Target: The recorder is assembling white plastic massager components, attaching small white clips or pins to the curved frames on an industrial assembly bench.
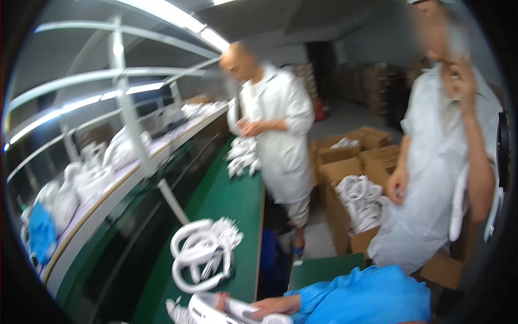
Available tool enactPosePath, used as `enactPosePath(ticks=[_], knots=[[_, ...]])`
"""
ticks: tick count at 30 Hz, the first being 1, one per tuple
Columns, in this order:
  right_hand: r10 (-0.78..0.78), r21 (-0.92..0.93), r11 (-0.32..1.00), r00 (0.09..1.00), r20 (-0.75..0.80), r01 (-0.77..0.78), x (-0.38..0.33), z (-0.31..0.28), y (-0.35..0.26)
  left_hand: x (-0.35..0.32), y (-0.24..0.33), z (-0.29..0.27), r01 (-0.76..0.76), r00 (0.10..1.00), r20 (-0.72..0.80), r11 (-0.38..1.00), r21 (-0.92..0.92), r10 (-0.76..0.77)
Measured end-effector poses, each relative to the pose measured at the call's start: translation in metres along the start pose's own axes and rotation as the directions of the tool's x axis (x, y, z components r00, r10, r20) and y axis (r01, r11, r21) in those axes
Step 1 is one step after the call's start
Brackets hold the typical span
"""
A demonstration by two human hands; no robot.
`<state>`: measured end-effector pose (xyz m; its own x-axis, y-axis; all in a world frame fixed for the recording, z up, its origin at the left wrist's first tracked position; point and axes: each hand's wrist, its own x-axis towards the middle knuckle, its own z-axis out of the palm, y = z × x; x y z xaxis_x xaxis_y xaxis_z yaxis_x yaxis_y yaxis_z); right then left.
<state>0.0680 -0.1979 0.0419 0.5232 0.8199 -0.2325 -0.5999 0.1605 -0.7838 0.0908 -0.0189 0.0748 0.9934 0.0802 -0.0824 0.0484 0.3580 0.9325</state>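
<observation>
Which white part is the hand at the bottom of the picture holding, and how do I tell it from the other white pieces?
Follow the long green worktable to its near end. Past the loose pile of white rings, at the bottom edge, lies a long white part under the blue-sleeved right hand. It alone is straight, not looped, and touched.

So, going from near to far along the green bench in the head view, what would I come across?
Right hand on a white part → pile of white rings → second white pile → person in a white coat, standing at the bench's far end.
</observation>
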Motion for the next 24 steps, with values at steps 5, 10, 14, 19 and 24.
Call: enactPosePath(ticks=[5,10,14,19,24], knots=[[-0.067,0.127,0.988,0.985,-0.158,0.088,-0.019,-0.019,-0.009,0.014,-0.002,0.015,-0.084,0.996,0.029,0.995,0.062,0.082],[-0.203,0.258,0.917,0.911,-0.358,0.305,-0.002,-0.104,-0.098,-0.021,0.004,-0.051,-0.145,0.962,-0.179,0.941,0.304,0.206],[-0.506,-0.275,0.834,0.464,-0.727,0.478,0.062,-0.280,-0.188,-0.079,0.004,-0.110,0.009,0.864,-0.480,0.948,0.317,0.152],[-0.576,-0.431,0.801,0.342,-0.742,0.415,0.090,-0.579,-0.264,-0.116,0.024,-0.153,0.242,0.744,-0.655,0.861,0.448,0.131],[-0.488,-0.505,0.863,0.225,-0.843,-0.020,0.151,-0.728,-0.295,-0.099,0.065,-0.220,0.405,0.605,-0.739,0.685,0.605,0.295]])
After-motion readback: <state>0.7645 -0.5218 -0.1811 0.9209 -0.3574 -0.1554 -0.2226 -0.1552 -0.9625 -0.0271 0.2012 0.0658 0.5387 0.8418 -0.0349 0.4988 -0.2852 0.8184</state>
